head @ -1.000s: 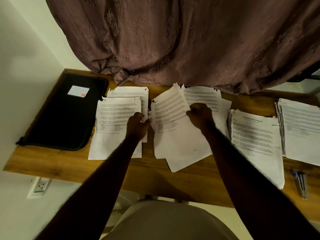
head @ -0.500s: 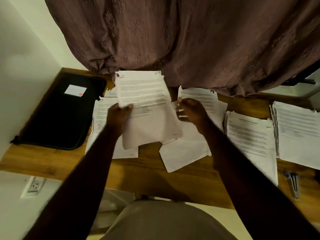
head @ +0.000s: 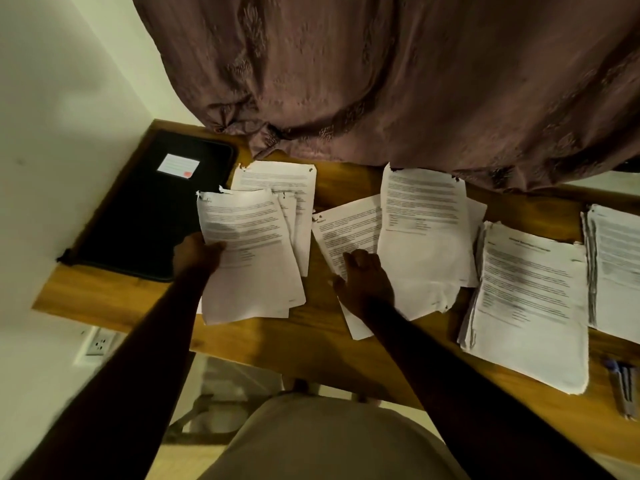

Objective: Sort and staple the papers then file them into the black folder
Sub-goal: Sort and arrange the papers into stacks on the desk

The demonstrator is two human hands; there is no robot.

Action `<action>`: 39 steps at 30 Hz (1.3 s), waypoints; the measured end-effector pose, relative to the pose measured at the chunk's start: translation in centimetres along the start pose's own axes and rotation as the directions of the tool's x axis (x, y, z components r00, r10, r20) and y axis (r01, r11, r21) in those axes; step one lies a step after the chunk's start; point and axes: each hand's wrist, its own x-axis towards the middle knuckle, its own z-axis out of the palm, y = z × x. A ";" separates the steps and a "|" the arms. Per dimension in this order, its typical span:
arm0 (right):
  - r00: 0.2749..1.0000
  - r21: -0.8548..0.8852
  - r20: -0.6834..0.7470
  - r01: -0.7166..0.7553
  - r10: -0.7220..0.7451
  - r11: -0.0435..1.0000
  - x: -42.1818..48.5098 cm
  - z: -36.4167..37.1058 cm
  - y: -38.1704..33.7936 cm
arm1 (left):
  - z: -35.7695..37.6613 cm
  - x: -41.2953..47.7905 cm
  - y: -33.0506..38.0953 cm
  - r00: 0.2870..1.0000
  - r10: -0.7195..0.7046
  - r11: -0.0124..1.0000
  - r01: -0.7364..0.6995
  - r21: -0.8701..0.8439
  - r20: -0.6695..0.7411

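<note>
My left hand grips the left edge of a printed sheet lying on top of the left paper pile, beside the closed black folder with a white label. My right hand rests flat, fingers apart, on the tilted sheet of the middle pile; another printed page lies just right of it. Two thicker stacks sit further right, one near me and one at the frame edge.
A brown curtain hangs over the back of the wooden desk. Pens or a stapler lie at the right front edge. A white wall with an outlet is on the left. My lap shows below.
My left hand carried a sheet from the middle pile, lifted it, and brought it down onto the left pile. My right hand dropped back flat onto the middle papers.
</note>
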 end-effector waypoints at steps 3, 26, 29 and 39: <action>1.000 -0.005 0.014 -0.011 0.011 1.000 0.1 -0.2 0.0 | -0.1 -0.1 0.6 0.999 -0.010 0.996 0.014 0.092 -0.046; 0.970 0.265 -0.241 0.104 -0.039 0.959 1.9 -1.9 1.7 | 9.3 -6.8 12.5 0.940 0.163 0.973 -0.104 -0.205 0.299; 0.955 0.060 -0.290 -0.051 0.066 0.997 2.5 -1.8 4.2 | 8.9 -6.5 13.1 0.958 0.173 0.981 -0.148 -0.123 0.229; 0.983 0.209 -0.021 0.184 -0.184 0.960 0.7 -1.7 4.1 | 8.3 -5.3 12.3 0.995 0.068 0.989 -0.058 -0.135 0.069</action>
